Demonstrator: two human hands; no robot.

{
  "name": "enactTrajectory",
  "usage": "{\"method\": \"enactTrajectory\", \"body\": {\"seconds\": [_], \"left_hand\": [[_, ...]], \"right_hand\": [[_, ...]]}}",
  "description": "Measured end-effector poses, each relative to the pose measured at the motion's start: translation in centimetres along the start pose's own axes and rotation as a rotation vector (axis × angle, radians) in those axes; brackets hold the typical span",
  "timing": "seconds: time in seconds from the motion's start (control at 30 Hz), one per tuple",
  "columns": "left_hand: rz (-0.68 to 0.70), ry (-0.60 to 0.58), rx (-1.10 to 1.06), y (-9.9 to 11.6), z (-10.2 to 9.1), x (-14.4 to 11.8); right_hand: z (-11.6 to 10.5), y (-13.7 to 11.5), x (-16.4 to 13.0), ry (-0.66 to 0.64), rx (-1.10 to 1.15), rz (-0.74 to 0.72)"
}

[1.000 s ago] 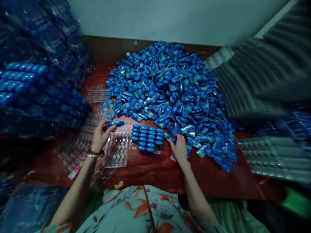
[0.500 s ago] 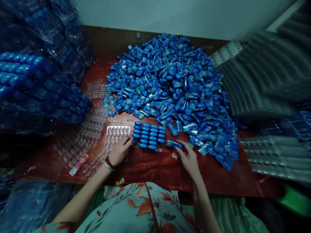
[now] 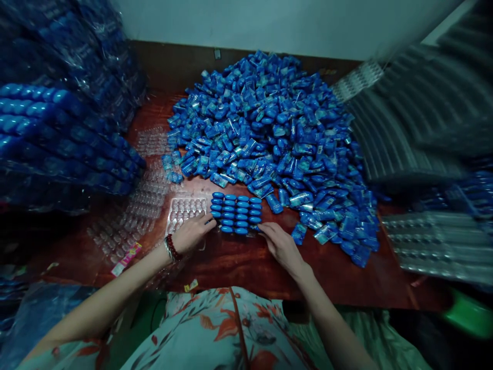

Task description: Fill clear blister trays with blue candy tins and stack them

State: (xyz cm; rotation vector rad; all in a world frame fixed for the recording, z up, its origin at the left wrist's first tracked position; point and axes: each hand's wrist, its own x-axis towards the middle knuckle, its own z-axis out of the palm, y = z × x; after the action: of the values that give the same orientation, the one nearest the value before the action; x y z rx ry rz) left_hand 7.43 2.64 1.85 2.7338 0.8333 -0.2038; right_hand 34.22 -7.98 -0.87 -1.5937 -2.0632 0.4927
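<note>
In front of me lies a clear blister tray with columns of glossy blue oval packets (image 3: 235, 211). At its lower left corner my left hand (image 3: 192, 232) is closed, the fingertips pinching a small blue packet mostly hidden by them. My right hand (image 3: 280, 245) has its fingers together at the lower right corner. They grip the end of another blue packet (image 3: 254, 227) in the last place of the right column. Just left of the filled tray lies an empty clear blister tray (image 3: 185, 208), partly under my left hand.
A large heap of blue packets (image 3: 265, 123) covers the back of the table (image 3: 231, 262). More clear trays (image 3: 146, 200) lie on the left, beside stacked blue-filled trays (image 3: 57, 139). Stacks of clear trays (image 3: 435, 246) stand on the right. A pink-yellow label (image 3: 126, 259) lies front left.
My right hand has moved left with a blue packet from beside the heap to the filled tray's lower right corner. My left hand has stayed at the left edge, shifting slightly.
</note>
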Motion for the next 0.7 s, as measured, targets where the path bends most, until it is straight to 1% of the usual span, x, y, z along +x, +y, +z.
{"method": "enactTrajectory", "body": {"seconds": [0.13, 0.17, 0.23, 0.33, 0.43, 0.53, 0.6, 0.7], "left_hand": [[0.005, -0.005, -0.016, 0.0, 0.0, -0.7], [0.011, -0.008, -0.007, 0.2, 0.0, -0.8], [0.035, -0.022, 0.024, 1.1, 0.0, -0.9], [0.087, -0.056, 0.08, 2.8, 0.5, -0.7], [0.086, -0.062, 0.103, 3.9, 1.4, -0.3], [0.025, -0.003, 0.089, 3.5, 2.3, -0.3], [0.001, 0.064, 0.08, 2.7, 2.8, -0.3], [-0.014, 0.167, 0.043, 1.9, 3.3, -0.4]], "right_hand": [[-1.4, -1.5, 1.2, -0.291, -0.273, -0.022], [-1.7, -2.0, 1.4, -0.339, -0.317, -0.026], [-2.0, -3.0, 1.7, -0.393, -0.375, -0.047], [-1.5, -4.0, 1.4, -0.4, -0.44, -0.064], [-0.5, -4.2, 0.6, -0.376, -0.459, -0.02], [0.1, -3.8, 0.0, -0.316, -0.422, 0.05], [0.2, -3.7, 0.1, -0.278, -0.417, 0.088], [0.1, -4.2, 0.7, -0.26, -0.453, 0.14]]}}
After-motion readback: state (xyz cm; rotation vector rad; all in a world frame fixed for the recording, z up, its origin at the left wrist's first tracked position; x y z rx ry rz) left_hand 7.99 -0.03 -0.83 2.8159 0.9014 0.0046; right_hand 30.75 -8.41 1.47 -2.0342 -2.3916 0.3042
